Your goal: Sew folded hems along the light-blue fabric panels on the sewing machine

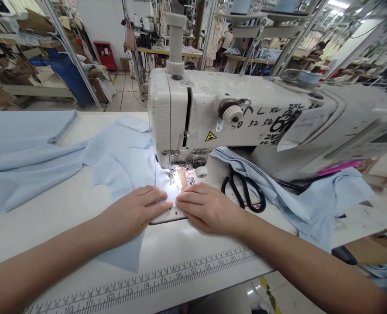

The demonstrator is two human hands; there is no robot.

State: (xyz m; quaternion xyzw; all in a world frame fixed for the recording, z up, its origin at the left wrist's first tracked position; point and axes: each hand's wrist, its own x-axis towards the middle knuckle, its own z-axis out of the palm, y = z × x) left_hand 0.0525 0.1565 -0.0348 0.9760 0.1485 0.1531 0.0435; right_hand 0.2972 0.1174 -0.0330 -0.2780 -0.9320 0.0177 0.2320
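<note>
My left hand lies on a light blue cloth piece, fingers stretched out and the thumb pointing right. My right hand rests on the machine bed at the cloth's right edge; its fingers lie flat and close together. Between the two sets of fingertips only a narrow gap shows. Just beyond them is the lit presser foot of a white sewing machine. The needle is too small to make out. Part of the cloth hangs toward me under my left forearm.
Black-handled scissors lie right of my right hand. More blue cloth is piled at left and behind the scissors. A printed ruler runs along the table's front edge. Thread cones, clothing racks and other people are farther back.
</note>
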